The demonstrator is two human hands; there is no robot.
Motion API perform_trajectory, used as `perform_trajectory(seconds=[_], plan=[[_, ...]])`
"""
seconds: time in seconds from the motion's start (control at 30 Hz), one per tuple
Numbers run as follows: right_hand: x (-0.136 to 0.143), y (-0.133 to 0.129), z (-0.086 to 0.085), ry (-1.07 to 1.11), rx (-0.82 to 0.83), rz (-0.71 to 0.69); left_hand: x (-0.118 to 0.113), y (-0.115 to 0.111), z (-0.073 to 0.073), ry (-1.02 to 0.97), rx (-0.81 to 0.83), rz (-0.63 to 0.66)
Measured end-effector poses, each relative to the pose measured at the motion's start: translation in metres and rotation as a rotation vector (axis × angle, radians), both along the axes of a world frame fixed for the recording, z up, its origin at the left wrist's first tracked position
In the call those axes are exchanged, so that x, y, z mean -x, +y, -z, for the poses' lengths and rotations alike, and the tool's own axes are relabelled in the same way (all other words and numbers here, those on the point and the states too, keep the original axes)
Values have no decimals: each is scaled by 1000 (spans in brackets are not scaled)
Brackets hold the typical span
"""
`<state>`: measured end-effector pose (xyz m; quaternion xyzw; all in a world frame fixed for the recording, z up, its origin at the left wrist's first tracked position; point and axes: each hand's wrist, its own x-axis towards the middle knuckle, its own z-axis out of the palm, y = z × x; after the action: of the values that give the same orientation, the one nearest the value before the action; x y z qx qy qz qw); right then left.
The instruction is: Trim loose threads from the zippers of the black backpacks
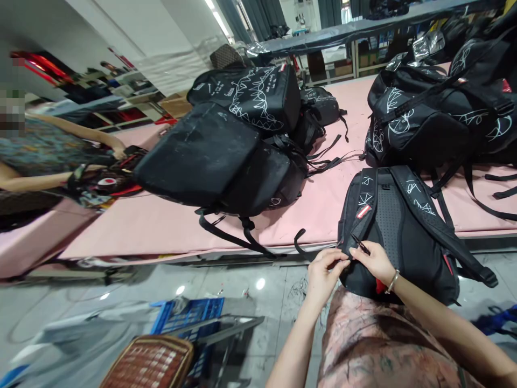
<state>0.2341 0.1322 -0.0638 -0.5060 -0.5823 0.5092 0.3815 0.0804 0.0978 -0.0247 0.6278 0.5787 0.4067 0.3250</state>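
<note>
Left hand (323, 269) pinches backpack (399, 237) edge, lower right of frame; right hand (374, 260) grips small dark tool (361, 246), tip hard to make out. Backpack overhangs desk (161, 226) edge w/ bare floor (121, 291) lower left.

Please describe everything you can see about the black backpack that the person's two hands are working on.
The backpack is black, of woven-looking fabric, lying back side up, half on the pink table edge and half on the person's lap. It shows two padded shoulder straps with white scribble prints, a mesh back panel and a small red label. The left hand pinches its lower edge; the right hand holds a thin dark tool against it.
</note>
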Motion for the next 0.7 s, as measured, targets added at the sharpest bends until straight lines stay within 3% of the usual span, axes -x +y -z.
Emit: perform_trajectory(seconds=[0.2, 0.33, 0.43, 0.7], plan=[[-13, -8, -19, -82, -94, 19, -10, 4, -4, 7, -24, -97], [-27, -26, -34, -359, -430, 85, -11, 1, 4, -164, 1, -181], [-32, -36, -40, -625, -645, 12, -13, 0, 8, -248, 30, -202], [-31, -42, -54, -967, -719, -127, -23, -4, 3, -250, 0, -244]])
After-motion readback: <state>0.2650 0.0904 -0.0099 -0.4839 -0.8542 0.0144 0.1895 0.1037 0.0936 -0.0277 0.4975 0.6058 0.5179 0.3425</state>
